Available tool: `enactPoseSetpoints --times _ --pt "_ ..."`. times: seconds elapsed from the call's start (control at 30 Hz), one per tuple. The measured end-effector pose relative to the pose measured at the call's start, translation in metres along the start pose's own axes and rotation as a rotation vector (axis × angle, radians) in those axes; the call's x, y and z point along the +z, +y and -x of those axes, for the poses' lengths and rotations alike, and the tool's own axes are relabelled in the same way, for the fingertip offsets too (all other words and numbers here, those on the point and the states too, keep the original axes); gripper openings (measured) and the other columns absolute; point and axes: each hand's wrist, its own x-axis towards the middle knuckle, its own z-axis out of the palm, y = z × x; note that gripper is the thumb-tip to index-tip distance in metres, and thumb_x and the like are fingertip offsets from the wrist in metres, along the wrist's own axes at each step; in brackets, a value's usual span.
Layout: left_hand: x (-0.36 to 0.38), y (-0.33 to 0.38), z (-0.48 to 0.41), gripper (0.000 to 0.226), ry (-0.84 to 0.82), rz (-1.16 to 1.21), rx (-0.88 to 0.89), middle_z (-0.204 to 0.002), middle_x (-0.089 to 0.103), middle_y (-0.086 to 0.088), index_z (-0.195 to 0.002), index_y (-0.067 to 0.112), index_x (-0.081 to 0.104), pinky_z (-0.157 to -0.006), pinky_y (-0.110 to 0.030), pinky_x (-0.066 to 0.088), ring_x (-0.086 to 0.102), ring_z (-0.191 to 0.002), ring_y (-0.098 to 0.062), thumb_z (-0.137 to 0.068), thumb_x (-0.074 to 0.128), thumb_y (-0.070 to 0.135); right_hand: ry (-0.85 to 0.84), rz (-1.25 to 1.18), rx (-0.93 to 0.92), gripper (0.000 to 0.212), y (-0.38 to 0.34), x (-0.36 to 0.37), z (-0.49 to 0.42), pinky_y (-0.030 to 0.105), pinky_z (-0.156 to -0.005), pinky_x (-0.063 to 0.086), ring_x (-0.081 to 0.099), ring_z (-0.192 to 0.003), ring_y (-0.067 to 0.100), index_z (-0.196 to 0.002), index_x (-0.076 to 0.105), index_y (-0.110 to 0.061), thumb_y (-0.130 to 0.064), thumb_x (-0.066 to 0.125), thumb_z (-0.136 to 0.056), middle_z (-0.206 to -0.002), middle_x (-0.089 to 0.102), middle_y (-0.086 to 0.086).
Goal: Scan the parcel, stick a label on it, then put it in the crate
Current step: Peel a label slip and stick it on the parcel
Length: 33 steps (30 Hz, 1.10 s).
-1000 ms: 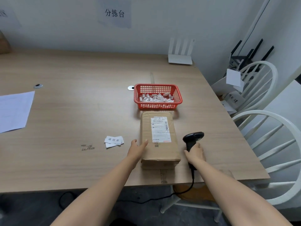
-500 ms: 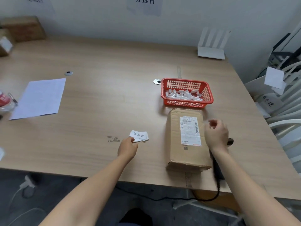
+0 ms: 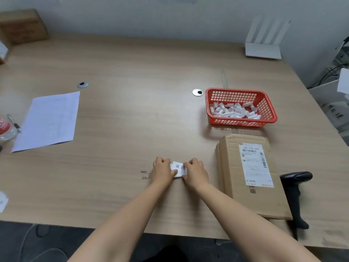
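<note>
A brown cardboard parcel point(image 3: 234, 173) with a white shipping slip on top lies flat at the table's right front. To its left, a small white label point(image 3: 178, 168) with black characters is pinched between both hands just above the table. My left hand point(image 3: 162, 170) grips its left end, my right hand point(image 3: 195, 172) its right end. The black handheld scanner point(image 3: 294, 190) lies on the table right of the parcel, untouched. A red mesh basket point(image 3: 268, 108) holding several white paper bits stands behind the parcel.
A white paper sheet point(image 3: 49, 120) lies at the left, with a pen and a red-lidded container at the left edge. A cardboard box point(image 3: 22, 25) sits far left. A white router point(image 3: 264, 48) stands at the back right. Two cable grommets dot the table.
My right hand left the scanner and crossed over the parcel to the label. Both hands now hold the label. The view swung left.
</note>
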Motion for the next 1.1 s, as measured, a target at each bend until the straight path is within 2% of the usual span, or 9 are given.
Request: enactPoseSetpoints --times 0.27,0.4,0.5,0.57,0.73,0.83,0.9,1.03,1.1 --pt "0.000 -0.005 -0.012 0.039 -0.011 0.084 0.065 -0.122 0.048 -0.008 -0.119 0.019 0.058 -0.088 -0.035 0.045 0.043 -0.122 -0.023 -0.080 0.058 0.014 0.054 -0.065 0.042 0.037 -0.001 0.002 -0.009 0.033 -0.092 0.039 0.040 -0.118 0.028 -0.116 0.052 -0.012 -0.015 0.058 -0.080 -0.124 0.046 0.009" --pt "0.003 -0.002 -0.007 0.030 0.046 0.080 0.120 -0.118 0.053 -0.007 -0.110 0.015 0.060 -0.089 -0.035 0.043 0.048 -0.115 -0.024 -0.080 0.058 0.011 0.114 -0.074 0.051 0.037 -0.001 0.006 -0.006 0.032 -0.089 0.038 0.044 -0.113 0.029 -0.114 0.052 -0.011 -0.012 0.059 -0.078 -0.120 0.050 0.011" --pt "0.003 -0.002 -0.007 0.016 0.066 0.127 0.139 -0.106 0.065 -0.005 -0.096 0.012 0.063 -0.086 -0.034 0.043 0.058 -0.104 -0.024 -0.081 0.059 0.011 0.150 -0.071 0.058 0.026 -0.003 0.004 -0.003 0.035 -0.085 0.038 0.048 -0.108 0.031 -0.106 0.054 -0.010 -0.014 0.058 -0.080 -0.113 0.058 0.012" --pt "-0.002 0.000 -0.008 0.008 0.063 0.279 0.111 -0.091 0.069 -0.005 -0.084 0.013 0.064 -0.081 -0.031 0.047 0.062 -0.090 -0.023 -0.081 0.059 0.006 0.158 -0.132 0.069 0.019 -0.004 -0.002 -0.002 0.036 -0.082 0.040 0.053 -0.104 0.032 -0.102 0.056 -0.009 -0.015 0.055 -0.084 -0.108 0.065 0.012" --pt "-0.040 0.024 -0.006 0.022 -0.081 0.787 0.074 -0.071 0.061 0.000 -0.072 0.020 0.061 -0.062 -0.021 0.046 0.058 -0.069 -0.015 -0.082 0.064 0.001 0.272 -0.490 0.084 0.015 -0.005 -0.047 0.003 0.029 -0.075 0.043 0.063 -0.097 0.025 -0.097 0.064 -0.006 -0.013 0.056 -0.086 -0.104 0.072 0.011" --pt "-0.066 0.043 -0.004 0.019 -0.212 0.899 0.104 -0.074 0.062 0.000 -0.075 0.020 0.062 -0.061 -0.020 0.047 0.061 -0.067 -0.009 -0.086 0.062 0.004 0.326 -0.531 0.029 0.017 -0.001 -0.090 0.004 0.021 -0.065 0.034 0.057 -0.085 0.015 -0.098 0.065 -0.005 -0.015 0.059 -0.086 -0.094 0.068 0.005" --pt "-0.078 0.056 -0.002 0.016 -0.260 0.954 0.113 -0.075 0.065 0.000 -0.078 0.018 0.063 -0.063 -0.020 0.048 0.064 -0.062 -0.003 -0.087 0.061 0.006 0.333 -0.527 -0.021 0.018 0.002 -0.115 0.005 0.023 -0.065 0.039 0.057 -0.082 0.016 -0.099 0.066 -0.007 -0.017 0.061 -0.085 -0.091 0.066 0.004" --pt "-0.091 0.079 0.002 0.013 -0.296 0.988 0.149 -0.076 0.065 0.002 -0.079 0.019 0.063 -0.064 -0.020 0.048 0.064 -0.058 0.003 -0.089 0.059 0.011 0.323 -0.482 -0.109 0.019 0.004 -0.147 0.008 0.038 -0.082 0.053 0.062 -0.090 0.021 -0.102 0.066 -0.010 -0.017 0.061 -0.085 -0.099 0.069 0.008" --pt "-0.095 0.088 0.004 0.012 -0.298 0.989 0.170 -0.077 0.065 0.001 -0.080 0.018 0.062 -0.063 -0.020 0.048 0.063 -0.066 -0.003 -0.090 0.058 0.012 0.352 -0.459 -0.134 0.020 0.005 -0.157 0.010 0.035 -0.083 0.051 0.060 -0.091 0.020 -0.103 0.066 -0.010 -0.016 0.061 -0.085 -0.104 0.069 0.010"
